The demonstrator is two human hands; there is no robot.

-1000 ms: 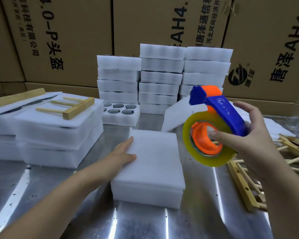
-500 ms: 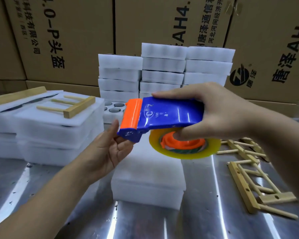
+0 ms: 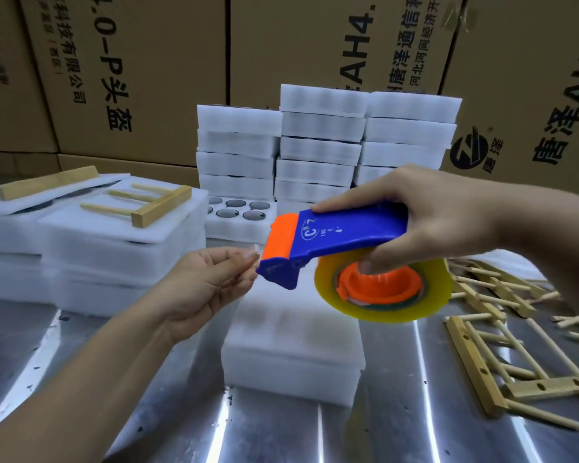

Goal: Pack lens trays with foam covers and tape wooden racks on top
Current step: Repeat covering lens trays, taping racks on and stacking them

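Note:
A white foam-covered lens tray [image 3: 291,349] lies on the metal table [image 3: 398,429] in front of me. Above it my right hand [image 3: 425,218] grips a blue and orange tape dispenser [image 3: 345,238] with a roll of clear yellowish tape [image 3: 385,295]. My left hand [image 3: 204,282] is at the dispenser's orange front end, fingertips pinched together at the tape's free end, which is hard to see. Loose wooden racks [image 3: 502,355] lie to the right of the tray.
Stacks of white foam trays [image 3: 318,148] stand at the back, one open tray showing dark lenses [image 3: 238,212]. On the left, packed foam trays [image 3: 91,262] carry a wooden rack [image 3: 147,205]. Large cardboard boxes [image 3: 141,71] wall off the far side.
My right hand brought the dispenser down over the tray and turned it flat. My left hand left the tray, rose to the dispenser's front end and now pinches there.

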